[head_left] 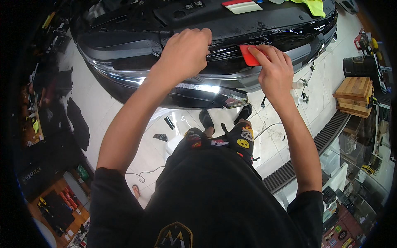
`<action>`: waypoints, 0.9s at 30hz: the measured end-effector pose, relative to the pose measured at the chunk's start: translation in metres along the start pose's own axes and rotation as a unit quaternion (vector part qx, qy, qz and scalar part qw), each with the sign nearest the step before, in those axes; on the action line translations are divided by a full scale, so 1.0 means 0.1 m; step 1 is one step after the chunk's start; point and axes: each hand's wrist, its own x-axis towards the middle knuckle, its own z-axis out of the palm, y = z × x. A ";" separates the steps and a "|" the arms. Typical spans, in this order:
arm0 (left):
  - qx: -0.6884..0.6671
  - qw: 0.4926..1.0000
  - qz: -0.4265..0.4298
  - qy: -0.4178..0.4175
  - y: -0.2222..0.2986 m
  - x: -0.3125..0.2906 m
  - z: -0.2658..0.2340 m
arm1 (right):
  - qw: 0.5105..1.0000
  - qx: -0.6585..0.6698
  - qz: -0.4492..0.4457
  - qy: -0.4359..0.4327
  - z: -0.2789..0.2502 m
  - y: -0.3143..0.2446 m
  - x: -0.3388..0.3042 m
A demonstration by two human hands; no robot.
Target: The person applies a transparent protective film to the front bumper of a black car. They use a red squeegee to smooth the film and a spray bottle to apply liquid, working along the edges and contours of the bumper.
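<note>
My right hand (276, 70) grips a red squeegee card (248, 57) between thumb and fingers, tilted against the upper front of a dark car. Under and beside the card runs a glossy black strip (225, 52), wet-looking and wrinkled to the right, like film. My left hand (184, 53) is closed at the left end of this strip, beside the headlight (120, 44). Its fingertips are hidden behind the knuckles, so what they pinch does not show. Below both hands is the grey and chrome front trim (248, 78) of the car.
Red and white cards (242, 6) and a yellow-green cloth (312, 6) lie on the panel above the grille. Dark scraps (160, 137) and a cable (142, 177) lie on the tiled floor. To the right stand a wooden box (352, 93), a black bucket (357, 67) and a floor grate (326, 136).
</note>
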 end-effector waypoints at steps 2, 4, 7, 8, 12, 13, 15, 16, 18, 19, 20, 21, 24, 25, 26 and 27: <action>-0.009 1.000 -0.007 -0.022 0.02 0.02 -0.07 | 1.000 -0.001 0.001 0.000 -0.01 0.00 -0.01; -0.017 0.999 -0.014 -0.037 0.03 0.04 -0.13 | 1.000 0.001 -0.001 0.004 -0.03 -0.04 0.01; -0.035 0.998 -0.014 -0.046 -0.03 0.09 -0.15 | 0.999 0.045 -0.026 0.015 -0.04 -0.33 0.03; -0.043 0.998 -0.005 -0.048 -0.07 0.11 -0.15 | 0.997 0.065 -0.037 0.018 -0.03 -0.46 0.04; -0.043 0.997 0.049 -0.043 -0.15 0.18 -0.15 | 0.995 0.080 -0.058 0.030 0.17 -0.79 0.09; -0.046 0.997 0.050 -0.047 -0.17 0.19 -0.14 | 0.995 0.075 -0.058 0.029 0.21 -0.80 0.10; -0.052 0.996 0.052 -0.057 -0.19 0.20 -0.16 | 0.996 0.066 -0.058 0.028 0.26 -0.82 0.11; -0.055 0.995 0.053 -0.059 -0.18 0.21 -0.17 | 0.996 0.059 -0.061 0.027 0.27 -0.81 0.12; -0.060 0.995 0.057 -0.064 -0.15 0.21 -0.18 | 0.996 0.046 -0.066 0.025 0.28 -0.79 0.12; -0.055 0.995 0.057 -0.060 -0.14 0.21 -0.19 | 0.996 0.039 -0.069 0.028 0.28 -0.78 0.15; -0.051 0.995 0.058 -0.056 -0.12 0.20 -0.18 | 0.996 0.033 -0.073 0.031 0.30 -0.76 0.16; -0.046 0.996 0.059 -0.053 -0.12 0.19 -0.16 | 0.996 0.026 -0.076 0.034 0.31 -0.76 0.17; -0.061 0.995 0.070 -0.028 -0.23 0.15 -0.09 | 0.998 0.022 -0.059 0.014 0.24 -0.81 0.22; -0.067 0.995 0.069 -0.033 -0.23 0.16 -0.08 | 0.999 0.005 -0.038 0.003 0.21 -0.77 0.21; -0.073 0.994 0.065 -0.039 -0.24 0.17 -0.09 | 1.000 -0.008 -0.017 -0.008 0.17 -0.68 0.17; -0.078 0.994 0.060 -0.044 -0.25 0.18 -0.10 | 1.000 -0.020 0.003 -0.019 0.13 -0.57 0.12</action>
